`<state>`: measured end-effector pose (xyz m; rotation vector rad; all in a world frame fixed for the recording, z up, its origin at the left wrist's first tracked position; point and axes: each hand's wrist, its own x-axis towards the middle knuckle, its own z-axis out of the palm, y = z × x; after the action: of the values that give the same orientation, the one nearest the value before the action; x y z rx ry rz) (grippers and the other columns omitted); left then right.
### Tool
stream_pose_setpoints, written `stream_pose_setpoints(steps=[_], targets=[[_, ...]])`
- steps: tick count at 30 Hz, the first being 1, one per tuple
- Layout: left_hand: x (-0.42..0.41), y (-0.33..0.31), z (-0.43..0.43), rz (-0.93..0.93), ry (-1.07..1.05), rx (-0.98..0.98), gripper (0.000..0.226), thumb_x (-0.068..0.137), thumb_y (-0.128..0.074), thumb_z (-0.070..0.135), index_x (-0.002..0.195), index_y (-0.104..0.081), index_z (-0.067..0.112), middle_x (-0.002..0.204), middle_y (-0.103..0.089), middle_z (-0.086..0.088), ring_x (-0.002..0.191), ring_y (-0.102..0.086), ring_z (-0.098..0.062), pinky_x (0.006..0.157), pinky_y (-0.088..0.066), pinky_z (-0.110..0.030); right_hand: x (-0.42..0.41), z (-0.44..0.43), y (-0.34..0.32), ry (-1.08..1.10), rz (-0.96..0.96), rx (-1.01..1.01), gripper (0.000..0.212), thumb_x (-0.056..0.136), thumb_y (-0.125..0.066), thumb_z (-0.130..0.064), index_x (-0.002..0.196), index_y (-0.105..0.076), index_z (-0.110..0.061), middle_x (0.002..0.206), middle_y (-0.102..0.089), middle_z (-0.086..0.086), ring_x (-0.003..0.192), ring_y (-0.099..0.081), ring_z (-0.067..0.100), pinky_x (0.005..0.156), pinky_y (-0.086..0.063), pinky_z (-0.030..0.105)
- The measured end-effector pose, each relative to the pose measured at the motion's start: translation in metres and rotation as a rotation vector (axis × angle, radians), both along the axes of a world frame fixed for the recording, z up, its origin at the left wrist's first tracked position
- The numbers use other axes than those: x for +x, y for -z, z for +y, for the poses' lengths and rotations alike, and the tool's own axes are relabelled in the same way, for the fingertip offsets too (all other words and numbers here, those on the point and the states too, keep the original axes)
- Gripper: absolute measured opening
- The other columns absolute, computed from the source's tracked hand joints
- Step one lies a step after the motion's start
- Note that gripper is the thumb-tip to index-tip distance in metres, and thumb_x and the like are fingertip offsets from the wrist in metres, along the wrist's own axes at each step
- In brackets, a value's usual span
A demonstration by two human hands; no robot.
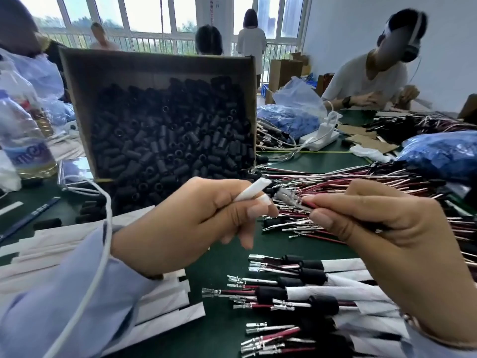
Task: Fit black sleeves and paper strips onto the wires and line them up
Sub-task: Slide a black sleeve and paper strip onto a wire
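Ideally, wires [293,200] pinched by the right hand [387,228] are kept bunched and fed straight into the paper strip [251,191] pinched in the left hand [185,223] fingers [258,211].

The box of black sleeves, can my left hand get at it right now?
Probably yes. The box stands just beyond the left hand, open side facing it, nothing between. But that hand grips a paper strip, so its grip is taken.

Heaped in a tilted box [77,81]: black sleeves [165,140]. Pinched in left hand [185,223]: rolled white paper strip [254,191]. Gripped in right hand [387,228]: red and white wires [296,201]. Lined up on counter [322,161]: finished wires [296,289], sleeved and wrapped.
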<state>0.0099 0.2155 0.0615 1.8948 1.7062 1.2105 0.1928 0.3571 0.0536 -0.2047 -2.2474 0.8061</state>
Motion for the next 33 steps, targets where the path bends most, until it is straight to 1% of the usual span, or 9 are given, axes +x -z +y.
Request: stream_pose_setpoints(steps=[3, 7, 10, 15, 19, 23, 28, 31, 33], targets=[[0.001, -0.002, -0.001, -0.025, 0.025, 0.001, 0.039, 0.095, -0.046, 0.043, 0.099, -0.067, 0.010, 0.068, -0.065, 0.013, 0.056, -0.054, -0.011, 0.056, -0.040, -0.014, 0.012, -0.011, -0.002, 0.000, 0.020, 0.122, 0.022, 0.085, -0.062, -0.033, 0.104, -0.072, -0.029, 0.068, -0.049, -0.011, 0.063, -0.052, 0.008, 0.056, -0.039, 0.013], [0.002, -0.004, -0.002, 0.005, 0.033, -0.012, 0.034, 0.095, -0.047, 0.039, 0.100, -0.067, 0.013, 0.068, -0.064, 0.014, 0.058, -0.055, -0.012, 0.057, -0.040, -0.013, 0.011, -0.012, 0.001, -0.047, 0.063, 0.060, 0.017, 0.085, -0.068, -0.028, 0.100, -0.077, -0.028, 0.066, -0.055, -0.001, 0.059, -0.053, 0.013, 0.053, -0.037, 0.013], [0.004, -0.005, -0.002, 0.049, 0.030, -0.039, 0.035, 0.095, -0.047, 0.041, 0.098, -0.067, 0.012, 0.068, -0.064, 0.013, 0.059, -0.056, -0.013, 0.056, -0.040, -0.014, 0.013, -0.014, 0.001, -0.050, 0.026, 0.041, 0.021, 0.083, -0.067, -0.031, 0.103, -0.075, -0.033, 0.065, -0.053, -0.004, 0.058, -0.052, 0.012, 0.052, -0.035, 0.013], [0.006, -0.008, -0.005, 0.135, 0.026, -0.066, 0.032, 0.096, -0.051, 0.042, 0.091, -0.067, 0.014, 0.065, -0.062, 0.014, 0.058, -0.056, -0.012, 0.055, -0.040, -0.014, 0.013, -0.012, 0.004, -0.033, -0.100, -0.043, 0.022, 0.079, -0.066, -0.045, 0.098, -0.068, -0.054, 0.068, -0.060, -0.002, 0.066, -0.060, 0.017, 0.055, -0.048, 0.034], [0.010, -0.009, -0.005, 0.264, -0.038, -0.150, 0.029, 0.095, -0.053, 0.034, 0.091, -0.071, 0.011, 0.066, -0.061, 0.006, 0.059, -0.049, -0.003, 0.059, -0.037, -0.016, 0.013, -0.013, 0.002, -0.046, -0.116, 0.017, 0.023, 0.082, -0.064, -0.045, 0.104, -0.068, -0.049, 0.065, -0.057, -0.004, 0.061, -0.056, 0.014, 0.052, -0.039, 0.020], [0.014, -0.012, -0.005, 0.383, -0.091, -0.209, 0.029, 0.093, -0.049, 0.031, 0.094, -0.071, 0.012, 0.068, -0.056, 0.008, 0.065, -0.046, -0.004, 0.065, -0.037, -0.023, 0.012, -0.017, 0.005, -0.056, -0.098, 0.026, 0.021, 0.084, -0.063, -0.043, 0.105, -0.069, -0.043, 0.063, -0.056, -0.005, 0.060, -0.055, 0.011, 0.051, -0.038, 0.016], [0.016, -0.010, -0.004, 0.445, -0.109, -0.118, 0.026, 0.092, -0.051, 0.029, 0.088, -0.070, 0.012, 0.065, -0.051, 0.013, 0.063, -0.045, -0.004, 0.064, -0.036, -0.022, 0.011, -0.020, 0.005, -0.037, -0.153, -0.002, 0.026, 0.082, -0.055, -0.049, 0.103, -0.068, -0.042, 0.064, -0.060, -0.006, 0.059, -0.057, 0.012, 0.050, -0.041, 0.020], [0.015, -0.011, -0.006, 0.454, -0.034, -0.105, 0.031, 0.095, -0.049, 0.038, 0.087, -0.066, 0.013, 0.066, -0.054, 0.013, 0.064, -0.052, -0.004, 0.062, -0.040, -0.019, 0.011, -0.019, 0.005, -0.054, -0.177, -0.077, 0.031, 0.080, -0.057, -0.048, 0.092, -0.071, -0.023, 0.064, -0.061, 0.006, 0.057, -0.055, 0.018, 0.053, -0.044, 0.032], [0.016, -0.008, -0.006, 0.447, 0.041, -0.081, 0.026, 0.094, -0.051, 0.035, 0.087, -0.065, 0.015, 0.068, -0.055, 0.013, 0.065, -0.053, 0.000, 0.061, -0.039, -0.013, 0.008, -0.019, 0.001, -0.095, -0.213, -0.175, 0.025, 0.079, -0.062, -0.042, 0.086, -0.072, -0.020, 0.061, -0.059, 0.011, 0.053, -0.051, 0.022, 0.050, -0.041, 0.030]])
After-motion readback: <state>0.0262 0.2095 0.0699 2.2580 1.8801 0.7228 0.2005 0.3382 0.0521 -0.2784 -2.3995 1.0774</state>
